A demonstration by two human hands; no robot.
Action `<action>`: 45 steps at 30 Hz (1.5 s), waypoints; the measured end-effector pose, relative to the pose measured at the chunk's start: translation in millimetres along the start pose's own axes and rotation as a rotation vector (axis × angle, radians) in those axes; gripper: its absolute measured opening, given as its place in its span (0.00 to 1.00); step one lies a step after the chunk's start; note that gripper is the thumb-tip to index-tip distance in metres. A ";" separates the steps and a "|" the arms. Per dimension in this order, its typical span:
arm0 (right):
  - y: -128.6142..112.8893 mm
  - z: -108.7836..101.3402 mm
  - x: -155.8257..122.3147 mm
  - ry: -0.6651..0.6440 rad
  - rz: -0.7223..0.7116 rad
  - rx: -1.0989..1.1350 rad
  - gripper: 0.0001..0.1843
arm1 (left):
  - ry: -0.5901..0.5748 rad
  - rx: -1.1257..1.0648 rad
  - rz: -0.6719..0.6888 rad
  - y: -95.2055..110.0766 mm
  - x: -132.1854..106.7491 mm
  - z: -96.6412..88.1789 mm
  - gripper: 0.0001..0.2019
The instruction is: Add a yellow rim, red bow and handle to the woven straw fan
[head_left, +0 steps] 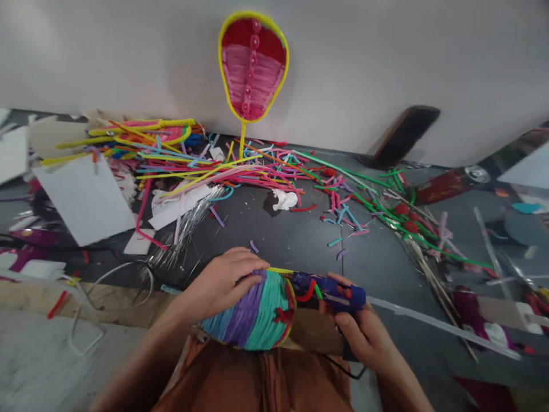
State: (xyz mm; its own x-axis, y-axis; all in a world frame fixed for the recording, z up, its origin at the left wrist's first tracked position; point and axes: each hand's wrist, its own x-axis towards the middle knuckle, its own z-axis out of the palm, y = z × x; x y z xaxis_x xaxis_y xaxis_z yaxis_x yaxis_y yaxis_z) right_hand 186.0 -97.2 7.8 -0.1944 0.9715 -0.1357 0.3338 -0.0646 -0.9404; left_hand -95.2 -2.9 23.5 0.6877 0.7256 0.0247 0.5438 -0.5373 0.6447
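Observation:
My left hand is closed over the upper left of a rounded craft panel, striped in blue, purple and turquoise pipe cleaners with a yellow edge and a small red piece. In my right hand is a dark blue hot glue gun, its nozzle end at the panel's upper right edge. A long clear glue stick extends from the back of the gun. Red and green bits show on the gun's side. Whether the nozzle touches the panel I cannot tell.
Pipe cleaners lie heaped along the wall. A pink and red paddle-shaped piece leans there, and so does a phone. A soda can lies at right. White cards, thin wires and a white cable are at left.

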 end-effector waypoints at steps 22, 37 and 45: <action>8.6 -2.6 2.2 -0.018 -0.060 -0.050 0.25 | -0.001 0.001 0.017 -1.0 -0.5 0.7 0.11; 61.4 -76.4 -4.8 0.494 0.194 -1.026 0.31 | 0.064 0.031 0.020 -5.5 -4.6 0.3 0.12; 8.1 -47.3 12.9 0.572 -0.273 -0.999 0.18 | 0.052 -0.004 0.029 -1.0 -3.1 0.2 0.11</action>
State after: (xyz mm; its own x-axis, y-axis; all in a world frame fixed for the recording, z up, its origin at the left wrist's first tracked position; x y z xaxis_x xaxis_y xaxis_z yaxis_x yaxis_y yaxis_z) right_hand 229.9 -74.4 13.2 -0.0152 0.9027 0.4299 0.9677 0.1215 -0.2210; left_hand -97.8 -4.6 22.7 0.6773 0.7310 0.0826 0.5219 -0.5566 0.6464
